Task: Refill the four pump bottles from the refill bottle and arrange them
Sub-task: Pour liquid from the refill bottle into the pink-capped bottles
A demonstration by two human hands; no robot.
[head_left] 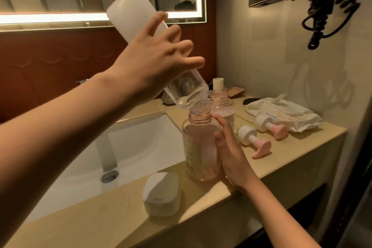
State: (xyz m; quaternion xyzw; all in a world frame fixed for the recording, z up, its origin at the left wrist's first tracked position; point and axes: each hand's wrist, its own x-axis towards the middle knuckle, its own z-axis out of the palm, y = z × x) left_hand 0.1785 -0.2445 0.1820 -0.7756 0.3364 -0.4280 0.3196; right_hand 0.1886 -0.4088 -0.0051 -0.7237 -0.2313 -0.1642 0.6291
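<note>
My left hand (157, 62) grips the clear refill bottle (128, 12), tipped steeply with its threaded mouth at the neck of an open pink pump bottle (198, 147) on the counter. My right hand (231, 153) holds that pink bottle from its right side, fingers curved against it. A second open pink bottle (223, 104) stands just behind it, partly hidden. Two pump heads, white collars with pink nozzles, lie on the counter to the right, one pump head (254, 142) nearer and the other pump head (270, 125) farther back.
A white sink (130, 147) with its drain lies left of the bottles. A white soap box (162, 193) sits near the counter's front edge. A wipes pack (281, 112) lies at the back right. A white cap (218, 83) stands behind the bottles. A hair dryer cord (326, 8) hangs on the wall.
</note>
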